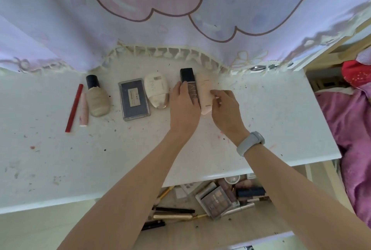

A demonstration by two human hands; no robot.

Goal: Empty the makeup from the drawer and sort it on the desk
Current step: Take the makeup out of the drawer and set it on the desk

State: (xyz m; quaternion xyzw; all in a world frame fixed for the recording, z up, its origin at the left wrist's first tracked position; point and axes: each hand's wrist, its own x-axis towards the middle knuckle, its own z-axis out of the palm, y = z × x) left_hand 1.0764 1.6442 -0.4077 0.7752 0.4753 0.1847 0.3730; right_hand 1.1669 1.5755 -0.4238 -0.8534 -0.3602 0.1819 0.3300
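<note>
On the white desk [60,149] a row of makeup lies near the back. My left hand [183,103] grips a square bottle with a black cap [187,78]. Beside it my right hand [225,105] pinches a pale pink tube [204,89] from the right. Further left lie a cream oval compact [156,89], a flat grey palette [133,99], a beige foundation bottle with a dark cap [97,97], a small pink tube [84,109] and a red pencil [74,107]. Below the desk edge the open drawer [241,223] holds several palettes, brushes and tubes.
A lilac curtain [180,19] with a pink cartoon print hangs over the back of the desk. Pink bedding [349,129] and a red item [357,75] lie to the right. A grey watch [251,142] is on my right wrist.
</note>
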